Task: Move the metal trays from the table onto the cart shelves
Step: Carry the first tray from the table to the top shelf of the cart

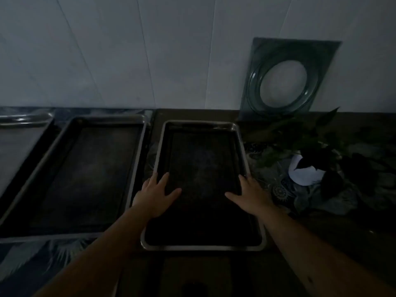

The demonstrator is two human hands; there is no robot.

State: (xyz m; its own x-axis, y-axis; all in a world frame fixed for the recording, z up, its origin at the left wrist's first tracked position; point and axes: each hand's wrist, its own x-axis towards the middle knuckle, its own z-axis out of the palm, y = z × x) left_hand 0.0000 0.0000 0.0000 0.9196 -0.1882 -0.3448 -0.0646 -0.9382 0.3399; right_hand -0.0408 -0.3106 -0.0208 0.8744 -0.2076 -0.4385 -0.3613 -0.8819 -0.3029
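Observation:
The scene is dim. A rectangular metal tray lies flat on the table in front of me. My left hand rests over its left rim with fingers spread, thumb inside the tray. My right hand lies over the right rim the same way, thumb pointing inward. Neither hand is closed around the rim. A second, larger metal tray sits to the left, and part of a third tray shows at the far left edge. No cart is in view.
A glass plate with a round centre leans against the white wall at the back right. A leafy plant in a white pot stands right of the tray on patterned cloth. The table's front edge is dark.

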